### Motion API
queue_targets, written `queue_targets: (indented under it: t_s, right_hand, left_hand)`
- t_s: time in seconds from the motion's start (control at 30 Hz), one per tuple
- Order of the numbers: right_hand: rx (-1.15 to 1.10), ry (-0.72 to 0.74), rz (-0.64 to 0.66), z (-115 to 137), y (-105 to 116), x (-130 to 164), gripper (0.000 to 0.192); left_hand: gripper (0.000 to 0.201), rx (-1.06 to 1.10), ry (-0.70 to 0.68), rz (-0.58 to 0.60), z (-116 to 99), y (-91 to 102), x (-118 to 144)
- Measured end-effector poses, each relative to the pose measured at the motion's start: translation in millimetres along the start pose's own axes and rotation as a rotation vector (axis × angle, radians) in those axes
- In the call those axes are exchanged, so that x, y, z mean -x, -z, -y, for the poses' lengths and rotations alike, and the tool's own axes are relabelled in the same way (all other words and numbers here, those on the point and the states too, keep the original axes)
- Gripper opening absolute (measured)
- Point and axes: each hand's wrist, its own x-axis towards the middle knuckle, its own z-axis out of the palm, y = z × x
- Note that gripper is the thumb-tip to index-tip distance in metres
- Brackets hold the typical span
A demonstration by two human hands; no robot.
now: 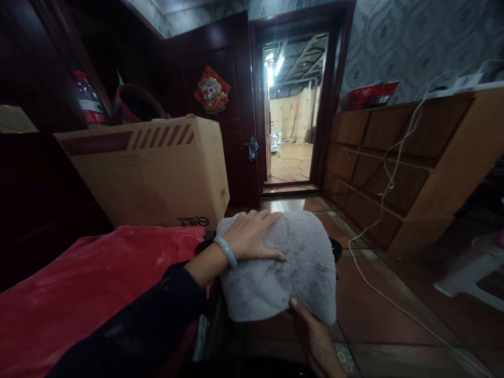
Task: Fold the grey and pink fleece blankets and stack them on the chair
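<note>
A grey plush cloth [303, 257], roughly rounded at its far edge, is spread in front of me at knee height. My left hand [252, 236], with a pale bangle [226, 251] on its wrist, lies flat on the cloth's far left part, fingers stretched out and thumb apart. At the near edge, my right hand [315, 333] has its thumb on top of the cloth; its other fingers are hidden underneath, pinching that edge. Darker creases and smudges mark the cloth's surface between the hands. What supports the cloth from below is mostly hidden.
On the left, a red blanket [129, 262] lies before a large cardboard box [157, 173]. A wooden cabinet [378, 157] stands right, with a white cable [370, 283] trailing across the tiled floor. A white plastic stool [472, 273] is far right. Ahead is an open doorway [291, 152].
</note>
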Motion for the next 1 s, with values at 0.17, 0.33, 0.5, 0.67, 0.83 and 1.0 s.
queue_targets:
  t_s: [0.17, 0.33, 0.5, 0.67, 0.83, 1.0]
  right_hand:
    - [-0.038, -0.011, -0.079, 0, -3, -11, 0.092]
    - [0.346, -0.164, 0.058, 7, 29, 4, 0.053]
    - [0.829, 0.570, -0.037, 73, 18, 40, 0.053]
    - [1.068, 1.241, -0.040, 160, -63, 21, 0.033]
    - [1.599, 1.225, 0.239, 176, -95, -50, 0.072]
    - [1.800, 1.148, 0.346, 162, -79, -71, 0.076]
  left_hand:
    - [0.098, -0.096, -0.055, -0.072, -3, -8.2, 3]
    - [0.098, -0.132, -0.073, -0.113, -6, -9.3, 9]
    - [0.099, -0.155, -0.056, -0.106, -9, -7.4, 8]
    - [0.100, -0.164, -0.054, -0.101, -11, -6.1, 8]
    - [0.116, -0.172, 0.014, -0.159, -4, -14.1, 24]
    - [0.115, -0.084, 0.198, -0.191, 5, -23.3, 41]
